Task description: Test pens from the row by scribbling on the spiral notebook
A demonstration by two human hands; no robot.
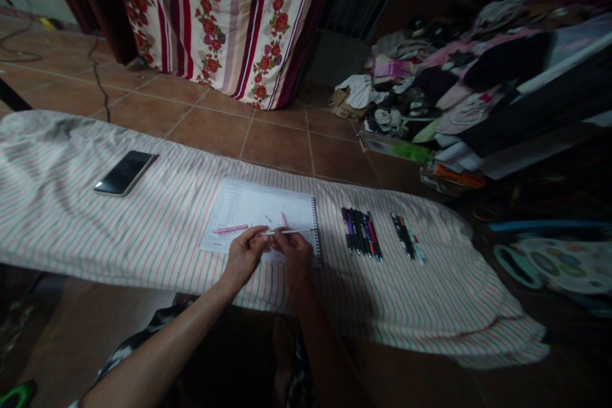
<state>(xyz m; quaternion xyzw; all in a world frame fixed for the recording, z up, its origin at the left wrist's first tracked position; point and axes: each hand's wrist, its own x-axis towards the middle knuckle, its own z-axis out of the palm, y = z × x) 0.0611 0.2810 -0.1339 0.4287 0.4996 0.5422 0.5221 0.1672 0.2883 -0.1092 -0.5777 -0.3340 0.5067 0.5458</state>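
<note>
Above a spiral notebook (253,203), my left hand (246,254) and my right hand (295,254) meet, fingertips pinched on a thin white pen refill (300,231). It points to the right, with a dark tip near the notebook's coil. The inner end is partly hidden by my fingers. A pink pen barrel (230,229) lies on the page left of my left hand. Just beyond my right fingers rests a smaller pink pen part (284,220), and a tiny dark piece (268,219), too small to make out, is beside it.
Right of the notebook, a row of several pens (362,234) and a smaller group of pens (407,237) lie on the striped cloth (176,223). A phone (125,173) is at the left. Beyond are a floral curtain (215,19) and piled clothes (430,70).
</note>
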